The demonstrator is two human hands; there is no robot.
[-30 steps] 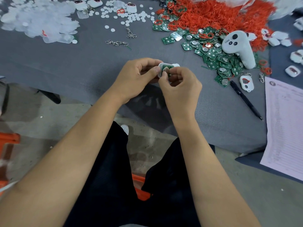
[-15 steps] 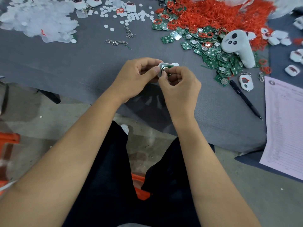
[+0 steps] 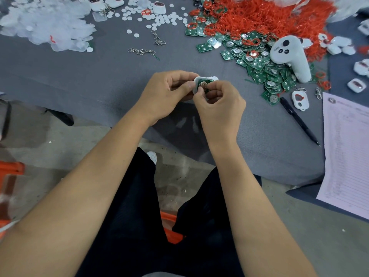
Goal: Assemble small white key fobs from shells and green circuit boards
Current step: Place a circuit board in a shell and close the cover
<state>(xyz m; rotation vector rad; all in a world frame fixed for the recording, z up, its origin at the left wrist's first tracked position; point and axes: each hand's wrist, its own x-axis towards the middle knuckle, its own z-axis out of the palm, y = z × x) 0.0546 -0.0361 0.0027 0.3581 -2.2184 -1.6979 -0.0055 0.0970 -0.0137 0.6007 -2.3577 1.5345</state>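
Far left on my feed, a heap of clear plastic pieces (image 3: 43, 27) spreads over the grey table (image 3: 79, 76), its top cut off by the frame edge. Next to it lie scattered white discs (image 3: 159, 19) and two loose metal keychain clasps (image 3: 142, 51), well clear of the hands.

At centre, my left hand (image 3: 165, 94) grips a white shell (image 3: 205, 79) by its left edge, thumb pressed along the rim, fingers curled behind it. A green circuit board (image 3: 205, 84) with a round silver cell sits inside the shell. My right hand (image 3: 219, 104) pinches the board's near edge from the right, fingertips covering its lower part, so I cannot tell whether the board is fully seated. Both are held just above the table's near edge.

Further right, a pile of green boards (image 3: 265, 70) spills out from under a mound of red rings (image 3: 259, 17); a white controller (image 3: 289, 54) lies on top of the boards and hides some. Beside that sit an open shell with a red ring (image 3: 300, 99), a black pen (image 3: 299, 120), and a printed sheet (image 3: 347, 148) cut off at the right edge. Its text is too small to read.
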